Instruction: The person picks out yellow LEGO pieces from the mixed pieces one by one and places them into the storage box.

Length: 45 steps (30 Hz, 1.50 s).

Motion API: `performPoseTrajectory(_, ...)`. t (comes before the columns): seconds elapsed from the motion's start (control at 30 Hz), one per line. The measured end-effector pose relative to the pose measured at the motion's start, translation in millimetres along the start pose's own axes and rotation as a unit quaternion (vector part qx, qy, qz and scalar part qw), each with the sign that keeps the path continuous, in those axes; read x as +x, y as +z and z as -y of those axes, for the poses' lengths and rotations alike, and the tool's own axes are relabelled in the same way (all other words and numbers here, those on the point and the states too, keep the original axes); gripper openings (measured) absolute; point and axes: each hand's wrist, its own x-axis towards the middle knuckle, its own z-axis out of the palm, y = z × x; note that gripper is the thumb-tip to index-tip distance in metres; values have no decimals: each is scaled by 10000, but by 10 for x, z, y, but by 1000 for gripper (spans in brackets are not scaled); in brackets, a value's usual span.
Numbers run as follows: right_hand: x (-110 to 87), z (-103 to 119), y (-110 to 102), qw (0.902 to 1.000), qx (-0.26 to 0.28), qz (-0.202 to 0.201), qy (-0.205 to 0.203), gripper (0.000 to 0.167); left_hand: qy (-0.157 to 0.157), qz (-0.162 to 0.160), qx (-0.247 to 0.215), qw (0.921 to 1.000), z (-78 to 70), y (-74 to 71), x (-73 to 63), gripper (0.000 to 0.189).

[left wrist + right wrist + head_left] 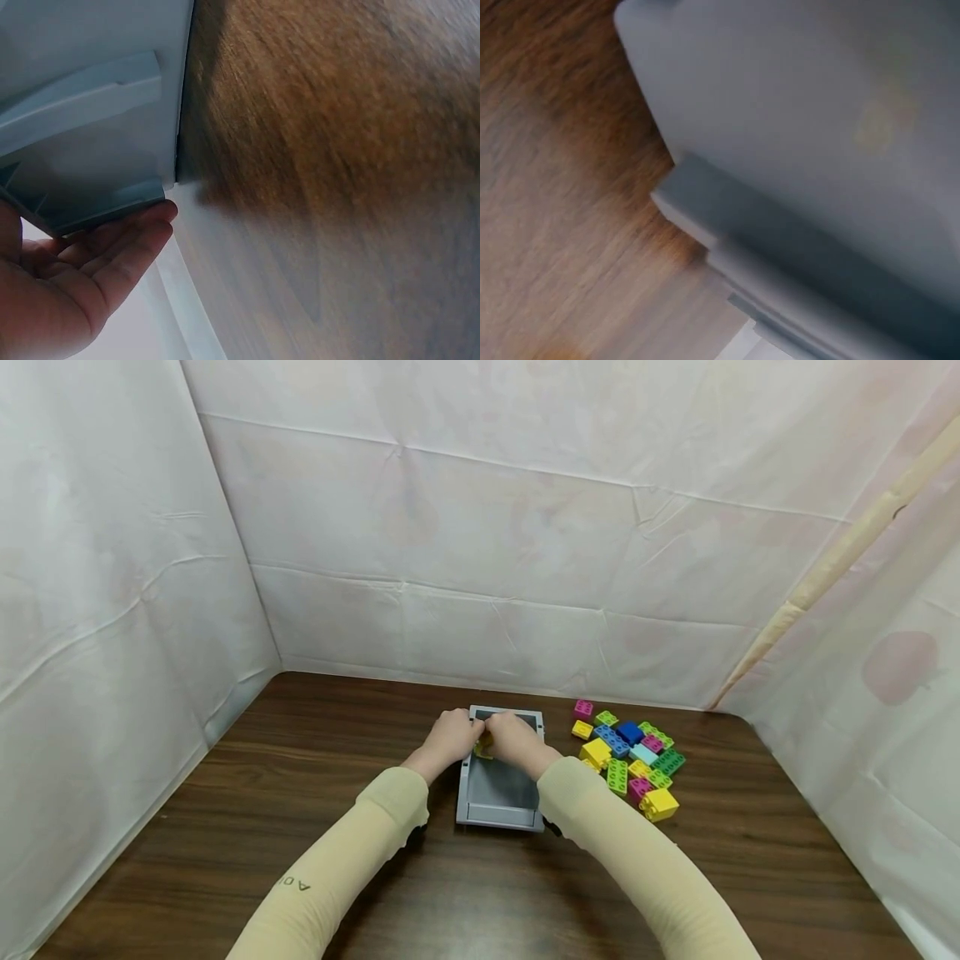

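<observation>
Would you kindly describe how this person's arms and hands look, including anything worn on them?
The left sleeve and right sleeve are pale yellow, with loose cuffs. Dark lettering marks the left sleeve, too small to read surely; none shows on the right. The left hand and right hand wear no gloves. Something dark shows under the right cuff, too hidden to identify.

Pale yellow left sleeve [318, 868] and right sleeve [645, 852]; left hand [448, 737] and right hand [513, 739] bare.
Dark letters [292, 883] mark the left sleeve, at seven o'clock. Loose cuffs [399, 797]; below the right one, something black, perhaps a strap [553, 829].
</observation>
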Motion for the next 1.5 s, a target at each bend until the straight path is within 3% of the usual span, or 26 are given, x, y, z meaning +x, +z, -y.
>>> performPoseTrajectory(0.33,-17,-29,-21,9998,164,-8,-86,21,14,-36,61,10000,-14,-7,-5,50)
performPoseTrajectory(0.57,-37,-58,-183,9994,196,-51,-283,24,-11,-5,174,9998,-25,-20,-2,48)
performPoseTrajectory(0.73,-84,-84,-353,9995,244,-31,-205,28,-71,-26,205,9998,-24,-18,5,45)
performPoseTrajectory(1.03,-277,-224,-708,9995,187,-218,-112,40,-290,36,66,9996,-17,19,19,37)
performPoseTrajectory(1.2,-418,-312,-891,9994,145,-296,48,45,-255,-4,80,9996,-24,20,12,38)
performPoseTrajectory(1.5,-682,-505,-1020,9984,-38,-537,187,53,-162,-70,110,9998,-33,20,-9,40)
